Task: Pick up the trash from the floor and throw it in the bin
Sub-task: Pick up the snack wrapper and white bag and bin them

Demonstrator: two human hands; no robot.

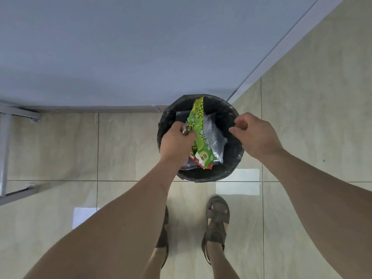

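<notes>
While the left hand [177,141] grips the green wrapper [199,133] over the black-lined bin [231,158] at the far wall, the right hand [255,133] hovers beside it, loosely curled and empty. This looks like the drop step; next the left fingers need only let go.

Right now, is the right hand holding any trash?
No: the right hand hovers empty over the bin; the left hand grips the green wrapper.

Bin [231,166] in wall corner, wrapper [201,135] over it.
</notes>
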